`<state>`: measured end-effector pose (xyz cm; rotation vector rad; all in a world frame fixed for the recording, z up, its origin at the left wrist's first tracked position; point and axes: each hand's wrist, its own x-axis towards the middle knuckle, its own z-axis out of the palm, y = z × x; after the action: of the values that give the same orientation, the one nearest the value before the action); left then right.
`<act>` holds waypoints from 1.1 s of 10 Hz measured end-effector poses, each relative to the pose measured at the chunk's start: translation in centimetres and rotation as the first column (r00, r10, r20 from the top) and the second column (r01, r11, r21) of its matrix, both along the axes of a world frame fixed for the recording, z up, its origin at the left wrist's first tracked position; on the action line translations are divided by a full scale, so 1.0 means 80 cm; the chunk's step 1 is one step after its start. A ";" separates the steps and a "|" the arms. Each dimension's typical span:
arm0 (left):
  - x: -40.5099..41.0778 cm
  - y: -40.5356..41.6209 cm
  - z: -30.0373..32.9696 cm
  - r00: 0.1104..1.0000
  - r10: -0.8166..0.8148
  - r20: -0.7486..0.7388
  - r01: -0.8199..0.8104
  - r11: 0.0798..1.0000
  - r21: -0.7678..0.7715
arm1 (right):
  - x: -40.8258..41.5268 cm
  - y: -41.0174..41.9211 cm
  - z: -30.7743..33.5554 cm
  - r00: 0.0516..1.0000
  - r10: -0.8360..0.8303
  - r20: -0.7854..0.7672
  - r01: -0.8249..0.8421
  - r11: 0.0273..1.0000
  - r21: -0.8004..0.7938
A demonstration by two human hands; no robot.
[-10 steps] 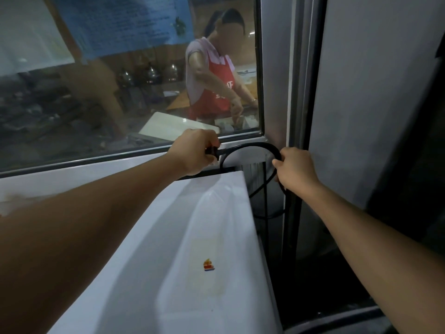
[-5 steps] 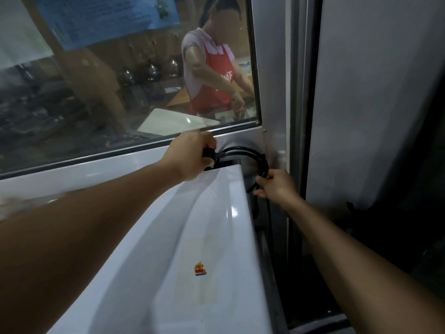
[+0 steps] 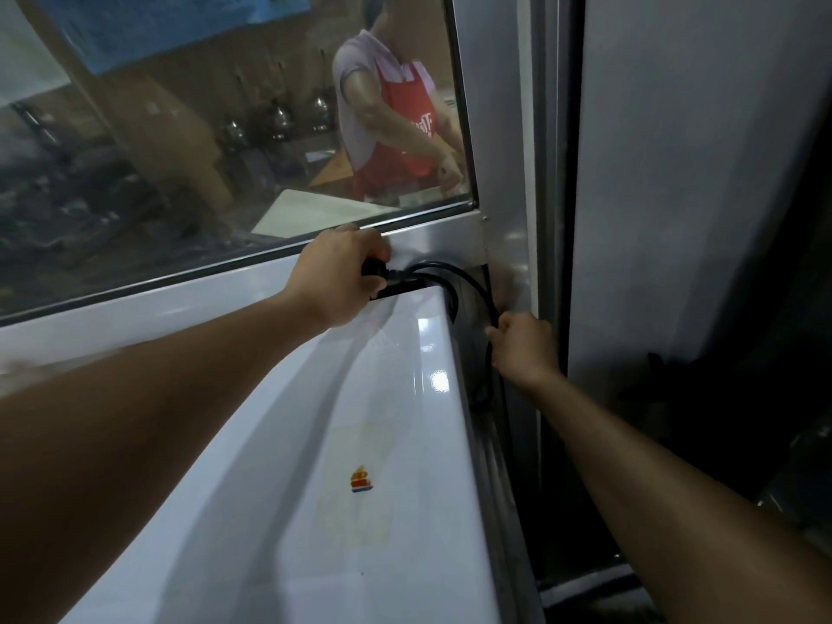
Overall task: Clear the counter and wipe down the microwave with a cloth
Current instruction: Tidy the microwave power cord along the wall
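Observation:
The white microwave (image 3: 315,511) fills the lower middle of the head view, its glossy top bearing a small coloured sticker (image 3: 361,481). A black power cord (image 3: 472,286) loops over its back right corner. My left hand (image 3: 337,277) grips the cord's plug end at the microwave's rear edge. Beside the microwave's right side, my right hand (image 3: 524,346) grips the cord lower down, in the narrow gap by the metal frame. No cloth is in view.
A glass window (image 3: 225,150) with a metal sill runs behind the microwave; a person in a red apron stands beyond it. A metal post (image 3: 508,173) and a grey wall panel (image 3: 698,195) close off the right side. Dark space lies at the lower right.
My right hand has moved down with the cord into the gap beside the microwave, flattening the loop. My left hand stays at the rear edge on the plug end.

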<state>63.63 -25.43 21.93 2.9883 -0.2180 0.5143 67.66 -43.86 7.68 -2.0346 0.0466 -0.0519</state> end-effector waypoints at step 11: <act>-0.007 0.013 -0.015 0.998 0.046 0.035 -0.043 0.994 -0.100 | 0.004 -0.006 -0.013 0.943 0.266 -0.198 -0.275 0.961 -0.018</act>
<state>63.05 -24.42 20.74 2.8952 -0.1253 0.5681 67.97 -44.31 6.63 -2.0676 -0.1136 0.3221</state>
